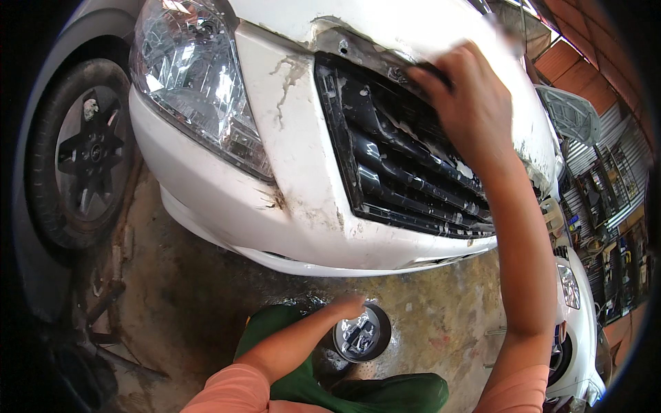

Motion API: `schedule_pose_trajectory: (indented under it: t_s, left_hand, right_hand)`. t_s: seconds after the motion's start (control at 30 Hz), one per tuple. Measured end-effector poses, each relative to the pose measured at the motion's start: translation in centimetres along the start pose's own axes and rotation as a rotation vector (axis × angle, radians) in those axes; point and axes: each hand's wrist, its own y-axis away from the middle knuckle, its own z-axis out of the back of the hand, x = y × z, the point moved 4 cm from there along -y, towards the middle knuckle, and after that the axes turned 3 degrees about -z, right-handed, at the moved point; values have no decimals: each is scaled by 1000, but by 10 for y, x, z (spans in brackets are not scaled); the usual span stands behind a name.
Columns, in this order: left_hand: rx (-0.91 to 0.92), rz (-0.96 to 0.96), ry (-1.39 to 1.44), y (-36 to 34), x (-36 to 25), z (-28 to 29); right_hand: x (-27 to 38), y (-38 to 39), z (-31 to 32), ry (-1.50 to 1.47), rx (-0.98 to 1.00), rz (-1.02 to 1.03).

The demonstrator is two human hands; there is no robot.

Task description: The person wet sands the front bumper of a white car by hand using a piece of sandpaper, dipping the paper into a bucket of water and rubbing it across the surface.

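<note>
In front of me is the white front end of a car, its bumper [303, 179] stained and scuffed around a black grille [413, 155] with pale splashes. My right hand [475, 103], slightly blurred, is closed at the grille's upper edge. Its fingers press round a small dark piece [441, 72] whose kind I cannot make out. Low down, my left hand [349, 307] is closed at the far rim of a dark round basin [385, 337]. Whether it grips the rim or something small is hidden. Shiny liquid and a dark shape show inside the basin.
The clear headlight [200, 82] is left of the grille. Further left stands a dark car's wheel [89, 151]. The basin rests on a wet, stained concrete floor [441, 303] near my knees [406, 392]. A second white car [582, 310] and cluttered shelves [623, 261] are at right.
</note>
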Motion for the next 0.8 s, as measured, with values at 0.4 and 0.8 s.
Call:
schedule_pose_trajectory:
  t_s: [0.4, 0.8]
  left_hand:
    - [-3, 65, -5, 2, 6, 1]
    - [106, 87, -17, 12, -13, 17]
  right_hand:
    - [-7, 11, 4, -103, 52, -79]
    - [-43, 48, 28, -181, 186, -356]
